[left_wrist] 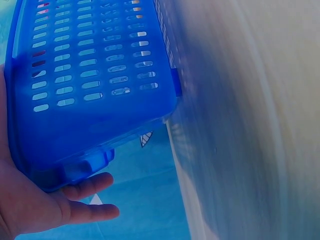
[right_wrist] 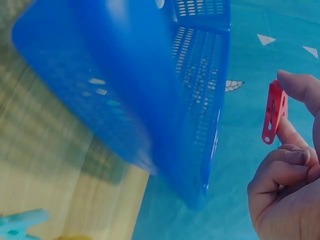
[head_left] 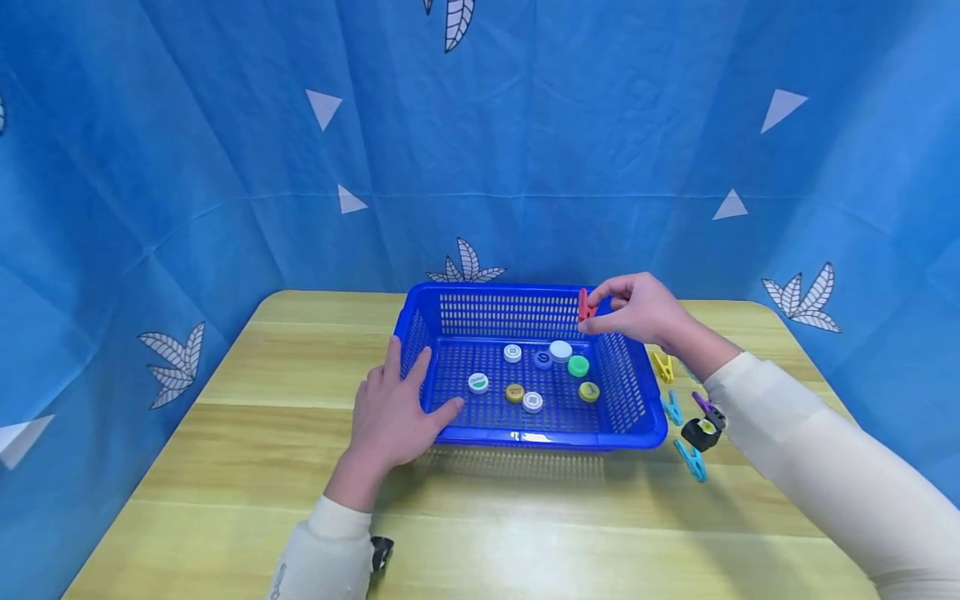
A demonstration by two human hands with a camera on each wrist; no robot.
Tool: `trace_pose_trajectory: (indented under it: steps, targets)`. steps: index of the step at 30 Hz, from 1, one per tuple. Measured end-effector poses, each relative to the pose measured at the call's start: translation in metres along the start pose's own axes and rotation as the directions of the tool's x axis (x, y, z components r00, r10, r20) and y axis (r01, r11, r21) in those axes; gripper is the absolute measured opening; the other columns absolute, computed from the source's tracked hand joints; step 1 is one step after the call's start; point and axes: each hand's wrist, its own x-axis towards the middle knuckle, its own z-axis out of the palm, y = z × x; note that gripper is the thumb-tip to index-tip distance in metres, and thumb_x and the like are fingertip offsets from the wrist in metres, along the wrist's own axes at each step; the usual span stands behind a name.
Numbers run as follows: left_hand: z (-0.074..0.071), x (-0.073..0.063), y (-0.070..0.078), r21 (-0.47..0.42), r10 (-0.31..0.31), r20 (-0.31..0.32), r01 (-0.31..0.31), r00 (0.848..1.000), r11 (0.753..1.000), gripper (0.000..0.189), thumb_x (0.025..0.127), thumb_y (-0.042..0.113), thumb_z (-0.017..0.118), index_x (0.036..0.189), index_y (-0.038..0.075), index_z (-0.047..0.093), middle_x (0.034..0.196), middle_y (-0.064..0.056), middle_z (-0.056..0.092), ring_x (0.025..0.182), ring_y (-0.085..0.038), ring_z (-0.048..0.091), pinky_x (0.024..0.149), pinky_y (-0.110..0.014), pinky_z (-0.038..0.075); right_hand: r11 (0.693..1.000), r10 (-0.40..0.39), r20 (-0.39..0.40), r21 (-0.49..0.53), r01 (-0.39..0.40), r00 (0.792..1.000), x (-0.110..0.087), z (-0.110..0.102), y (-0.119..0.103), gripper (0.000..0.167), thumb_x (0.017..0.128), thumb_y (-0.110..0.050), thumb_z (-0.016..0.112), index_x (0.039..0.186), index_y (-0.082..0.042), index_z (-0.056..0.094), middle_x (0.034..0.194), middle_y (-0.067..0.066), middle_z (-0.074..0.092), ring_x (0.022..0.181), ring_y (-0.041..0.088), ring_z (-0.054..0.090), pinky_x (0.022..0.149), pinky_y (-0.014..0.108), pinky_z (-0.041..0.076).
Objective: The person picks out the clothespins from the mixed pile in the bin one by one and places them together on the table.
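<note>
A blue plastic basket stands on the table with several bottle caps lying on its floor, among them a green cap and a white cap. My right hand pinches a red clothespin between thumb and finger, above the basket's far right part. In the right wrist view the red clothespin is upright, held at its side. My left hand rests on the basket's near left corner, fingers spread along the rim. In the left wrist view, two fingers extend past the basket's end.
Right of the basket lie a yellow clothespin, blue clothespins and a purple clothespin, partly under my right forearm. A blue patterned curtain hangs behind the wooden table and along its sides.
</note>
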Motion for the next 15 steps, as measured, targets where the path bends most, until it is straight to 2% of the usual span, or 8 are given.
trace_pose_trajectory:
  steps: [11,15]
  targets:
    - [-0.001,0.000,0.002,0.014,0.003,0.021,-0.003,1.000,1.000,0.090,0.089,0.065,0.058,0.157,0.011,0.034,0.163,-0.024,0.006,0.134,-0.052,0.034,0.106,-0.066,0.027,1.000,0.000,-0.022,0.022,0.000,1.000,-0.025,-0.021,0.028,0.045,0.077,-0.036,0.088,0.105,-0.005,0.069,0.063,-0.003,0.033,0.055,0.017,0.034,0.050,0.032,0.032]
    - [-0.002,0.001,0.002,0.010,-0.003,0.026,0.003,1.000,1.000,0.090,0.090,0.065,0.058,0.157,0.011,0.034,0.164,-0.024,0.005,0.134,-0.052,0.033,0.106,-0.067,0.027,1.000,0.002,-0.029,0.018,-0.001,1.000,-0.030,-0.028,0.036,0.045,0.077,-0.035,0.089,0.105,-0.005,0.069,0.063,-0.002,0.034,0.056,0.017,0.036,0.051,0.032,0.033]
